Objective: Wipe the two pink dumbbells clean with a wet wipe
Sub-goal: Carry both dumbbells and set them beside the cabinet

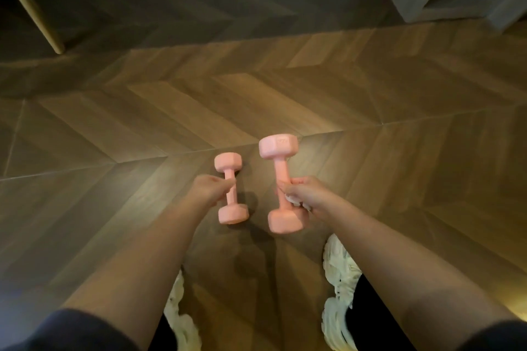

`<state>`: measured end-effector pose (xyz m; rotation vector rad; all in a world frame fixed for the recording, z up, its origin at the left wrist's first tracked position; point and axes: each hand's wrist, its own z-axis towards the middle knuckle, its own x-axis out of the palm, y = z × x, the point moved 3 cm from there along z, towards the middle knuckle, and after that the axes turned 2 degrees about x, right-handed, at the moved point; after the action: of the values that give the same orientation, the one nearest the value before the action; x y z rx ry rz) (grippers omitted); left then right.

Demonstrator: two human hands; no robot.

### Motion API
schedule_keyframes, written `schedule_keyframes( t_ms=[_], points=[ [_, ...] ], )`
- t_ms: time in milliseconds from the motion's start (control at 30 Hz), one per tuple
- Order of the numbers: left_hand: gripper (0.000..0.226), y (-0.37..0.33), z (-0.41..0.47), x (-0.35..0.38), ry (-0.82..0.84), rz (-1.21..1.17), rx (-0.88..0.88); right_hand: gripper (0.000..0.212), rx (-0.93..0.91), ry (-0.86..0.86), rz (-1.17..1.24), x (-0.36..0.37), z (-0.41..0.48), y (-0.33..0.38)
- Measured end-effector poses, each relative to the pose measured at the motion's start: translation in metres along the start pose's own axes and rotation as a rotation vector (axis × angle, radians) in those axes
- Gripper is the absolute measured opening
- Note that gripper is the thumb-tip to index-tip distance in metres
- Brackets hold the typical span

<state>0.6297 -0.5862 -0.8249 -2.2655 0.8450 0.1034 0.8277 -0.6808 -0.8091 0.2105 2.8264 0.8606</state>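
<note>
Raised marks on the far head of the right dumbbell [281, 177] are too blurred to read. This matte pink, hex-headed weight is held just right of centre, far end tipped slightly left. The curled fingers of the right hand [303, 194] wrap its handle, with a crumpled white wet wipe [293, 199] squeezed between palm and handle. The left dumbbell [231, 199], the same pink, lies on the herringbone wood floor [142, 122] just to its left, and the left hand [209, 188] reaches in from the near left, curled fingertips pinching the middle of its handle.
</note>
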Motion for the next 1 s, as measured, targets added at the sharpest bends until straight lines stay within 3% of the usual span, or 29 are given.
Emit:
schedule_keyframes(
  t_ms=[300,567,767,1000],
  points=[
    [0.035,0.042,0.110,0.027,-0.072,0.145,-0.102,0.036,0.161,-0.071,0.007,-0.004,0.117,-0.050],
    [0.043,0.070,0.143,0.041,-0.062,0.168,-0.135,0.037,0.191,-0.076,-0.038,-0.002,0.159,-0.063],
    [0.027,0.074,0.149,0.053,-0.023,-0.226,-0.168,0.035,0.163,0.004,-0.133,-0.010,0.167,-0.057],
    [0.011,0.070,0.153,0.065,-0.009,-0.307,-0.140,0.028,0.081,0.039,-0.085,-0.012,0.181,-0.062]
  ],
)
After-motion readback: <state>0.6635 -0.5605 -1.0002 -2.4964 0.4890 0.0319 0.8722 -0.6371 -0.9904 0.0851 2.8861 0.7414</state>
